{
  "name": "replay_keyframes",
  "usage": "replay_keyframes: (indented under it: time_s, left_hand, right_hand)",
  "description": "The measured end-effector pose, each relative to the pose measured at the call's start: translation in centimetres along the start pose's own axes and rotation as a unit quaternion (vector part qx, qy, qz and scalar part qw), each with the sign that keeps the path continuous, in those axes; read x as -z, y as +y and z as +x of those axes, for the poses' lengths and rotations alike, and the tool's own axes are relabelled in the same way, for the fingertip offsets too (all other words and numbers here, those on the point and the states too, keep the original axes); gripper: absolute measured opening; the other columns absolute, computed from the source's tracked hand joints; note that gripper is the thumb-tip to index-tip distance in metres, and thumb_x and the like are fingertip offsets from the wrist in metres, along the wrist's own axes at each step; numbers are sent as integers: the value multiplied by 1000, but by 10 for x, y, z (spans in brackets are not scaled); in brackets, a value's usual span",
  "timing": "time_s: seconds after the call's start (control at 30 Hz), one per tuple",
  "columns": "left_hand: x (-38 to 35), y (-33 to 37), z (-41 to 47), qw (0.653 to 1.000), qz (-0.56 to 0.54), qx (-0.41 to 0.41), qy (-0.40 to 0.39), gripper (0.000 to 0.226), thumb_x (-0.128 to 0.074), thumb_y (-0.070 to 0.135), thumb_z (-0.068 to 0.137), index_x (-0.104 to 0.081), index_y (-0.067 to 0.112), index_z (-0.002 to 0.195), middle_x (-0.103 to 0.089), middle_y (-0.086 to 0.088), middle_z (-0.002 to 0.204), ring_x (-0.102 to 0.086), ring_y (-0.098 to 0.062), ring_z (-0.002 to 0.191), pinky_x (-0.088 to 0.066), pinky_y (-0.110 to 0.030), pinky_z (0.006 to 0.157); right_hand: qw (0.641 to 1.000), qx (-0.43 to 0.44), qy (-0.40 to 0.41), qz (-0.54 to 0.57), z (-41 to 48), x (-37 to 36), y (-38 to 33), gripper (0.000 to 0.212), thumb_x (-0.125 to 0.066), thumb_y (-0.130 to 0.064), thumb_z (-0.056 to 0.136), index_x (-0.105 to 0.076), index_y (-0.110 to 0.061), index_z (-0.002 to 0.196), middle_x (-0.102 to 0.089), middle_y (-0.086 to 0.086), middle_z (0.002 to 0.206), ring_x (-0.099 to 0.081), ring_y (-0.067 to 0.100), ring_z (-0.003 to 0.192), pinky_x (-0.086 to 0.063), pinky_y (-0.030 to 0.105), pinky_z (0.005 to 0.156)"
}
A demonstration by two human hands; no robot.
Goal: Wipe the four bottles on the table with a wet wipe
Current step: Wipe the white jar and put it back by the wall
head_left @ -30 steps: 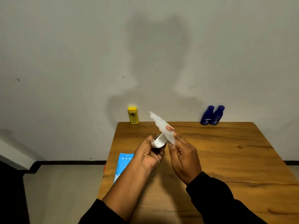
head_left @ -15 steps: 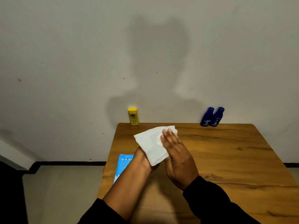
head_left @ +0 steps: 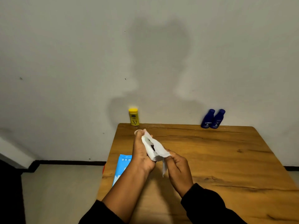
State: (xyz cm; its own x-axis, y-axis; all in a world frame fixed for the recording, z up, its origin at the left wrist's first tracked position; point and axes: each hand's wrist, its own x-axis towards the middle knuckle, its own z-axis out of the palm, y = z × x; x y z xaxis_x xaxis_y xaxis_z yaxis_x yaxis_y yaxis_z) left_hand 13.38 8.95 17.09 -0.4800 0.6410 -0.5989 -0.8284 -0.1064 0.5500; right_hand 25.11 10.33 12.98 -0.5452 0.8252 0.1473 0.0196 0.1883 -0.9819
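The left hand (head_left: pixel 142 156) grips a white bottle (head_left: pixel 137 131) wrapped in the wipe (head_left: pixel 159 150), and the right hand (head_left: pixel 178 168) at 4 o'clock pinches the wipe's tail.

— What kind of place is this?

— It looks like a plain room in a home. A wooden worktop (head_left: pixel 226 159) stands against a bare, off-white wall (head_left: pixel 64 62) beyond the left hand (head_left: pixel 142 157) and right hand (head_left: pixel 178 170).

— What else says home?

— Toiletry-style bottles at the worktop's far edge: a yellow bottle (head_left: pixel 134 118) beyond the left hand, and two dark blue bottles (head_left: pixel 207 120) side by side, far to the right of the right hand. A light blue wipe pack (head_left: pixel 123 165) lies just left of the left hand, and further left a pale floor (head_left: pixel 61 191) meets a dark skirting strip (head_left: pixel 69 162).
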Motion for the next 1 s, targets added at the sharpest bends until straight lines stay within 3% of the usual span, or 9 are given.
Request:
replay_keyframes:
  time_s: [0.1,0.2,0.27,0.37,0.5,0.6,0.73,0.87,1.0]
  left_hand:
    - [6,3,8,999,-32,42,2,60,-52,64,81,-64,8,98,-62,-16,85,-62,-29,77,-51,-39,73]
    - [12,1,9,995,-53,77,-44,69,-53,65,83,-59,8,121,-67,-19,109,-65,-33,99,-56,-47,80]
    - [13,0,12,994,-71,55,-65,65,-56,60,86,-53,12,130,-66,-20,114,-65,-33,102,-59,-50,79]
    - [16,-3,15,995,-85,18,-57,63,-64,51,82,-50,16,132,-63,-19,114,-64,-30,98,-57,-51,81]
    - [15,-7,16,994,-96,20,-57,58,-62,36,89,-45,9,137,-59,-23,130,-59,-37,117,-55,-55,83]
    - [10,-9,11,992,-97,17,-72,45,-57,22,95,-47,2,134,-56,-26,132,-53,-41,123,-58,-51,74]
    - [7,-13,5,994,2,-30,-101,19,-51,12,98,-60,8,115,-64,-20,120,-62,-31,107,-59,-37,78]
    - [0,-21,1,984,96,-87,-122,22,-48,6,98,-63,14,112,-70,-10,111,-67,-21,102,-58,-26,80]
    - [2,-20,4,972,146,-139,-118,22,-52,10,97,-62,18,116,-70,-9,115,-67,-23,107,-56,-32,86]
  right_hand:
    - [994,-69,6,81,-6,-2,12,34,-54,-32,88,-73,-12,107,-75,-3,101,-66,9,96,-48,22,82]
    - [989,-100,57,94,-1,3,3,23,-53,-21,98,-73,-14,87,-72,10,85,-64,17,83,-51,33,74]
    - [990,-93,96,53,0,6,-6,23,-50,-24,98,-67,-20,82,-68,7,84,-64,15,80,-52,27,67]
    - [991,-35,130,-27,0,8,-15,24,-46,-34,94,-66,-22,96,-68,-3,94,-65,10,88,-53,16,65]
    - [985,22,112,-131,0,4,-13,36,-47,-18,100,-55,-12,134,-61,0,130,-57,9,117,-53,24,94]
    - [981,32,90,-169,0,2,-8,39,-47,-8,99,-51,-15,137,-55,-2,137,-50,7,126,-44,24,104]
    - [975,29,81,-203,11,0,-8,39,-46,-11,100,-49,-14,138,-55,3,139,-54,15,126,-48,33,103]
    - [979,37,98,-174,34,-2,-22,39,-44,-12,100,-49,-16,139,-56,4,138,-57,17,122,-52,35,98]
    - [982,35,103,-153,30,-2,-15,39,-44,-15,101,-49,-17,139,-56,3,139,-56,14,122,-52,34,97]
